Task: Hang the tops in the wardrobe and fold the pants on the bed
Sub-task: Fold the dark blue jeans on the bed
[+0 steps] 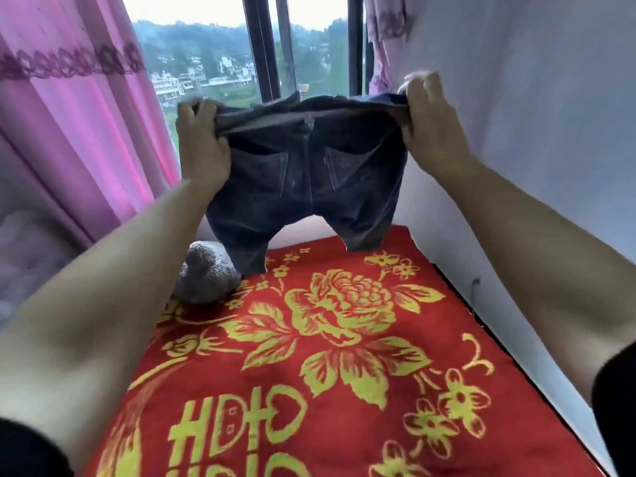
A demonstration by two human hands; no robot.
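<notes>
Dark blue jeans (306, 180) hang in the air above the far end of the bed, back pockets facing me, legs dangling toward the blanket. My left hand (201, 142) grips the waistband at its left end. My right hand (428, 122) grips the waistband at its right end, so the waist is stretched wide between both hands. The lower legs of the jeans are out of sight behind the hanging seat. The bed is covered by a red blanket (344, 390) with yellow flowers.
A grey fuzzy bundle (206, 277) lies at the bed's far left corner. Pink curtains (69, 115) hang at left, a window (268, 56) stands ahead, and a pale wall (533, 132) borders the bed on the right.
</notes>
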